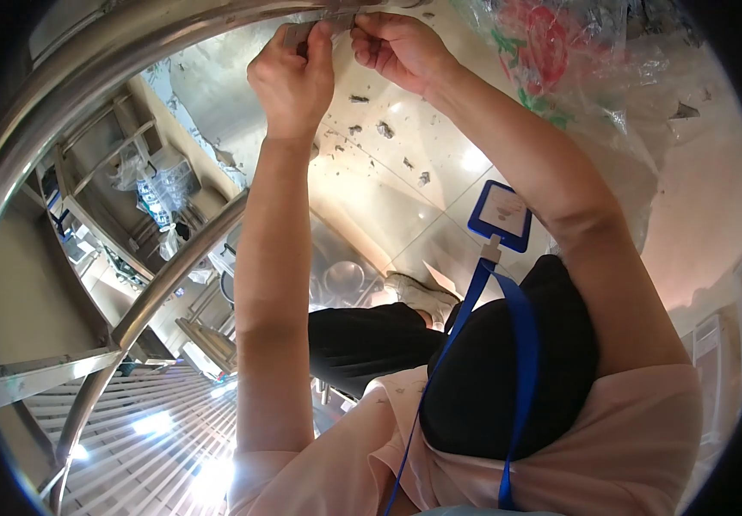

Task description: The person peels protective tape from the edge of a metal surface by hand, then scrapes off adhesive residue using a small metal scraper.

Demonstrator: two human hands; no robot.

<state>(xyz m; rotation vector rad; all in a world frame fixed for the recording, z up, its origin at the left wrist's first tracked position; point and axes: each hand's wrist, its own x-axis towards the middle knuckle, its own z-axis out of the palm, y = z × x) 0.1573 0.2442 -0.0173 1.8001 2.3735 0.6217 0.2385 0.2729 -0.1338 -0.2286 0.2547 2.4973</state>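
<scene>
Both hands are raised close together at the top edge of the view, just below a curved metal tube. My left hand (292,84) is closed, its thumb and fingers pressed on a small flat greyish piece (297,34) whose kind I cannot make out. To its right, my right hand (401,50) is closed in a pinch beside the left fingertips. Something thin and dark shows at its fingertips, too small to name. The tube and the frame's edge partly cut off what lies between the hands.
A shiny metal tube frame (61,107) curves along the left and top. Dark scraps (385,130) lie scattered on the tiled floor (388,206). Clear plastic bags (594,69) with red and green print are at upper right. A blue-framed badge (501,215) hangs from a lanyard (521,344).
</scene>
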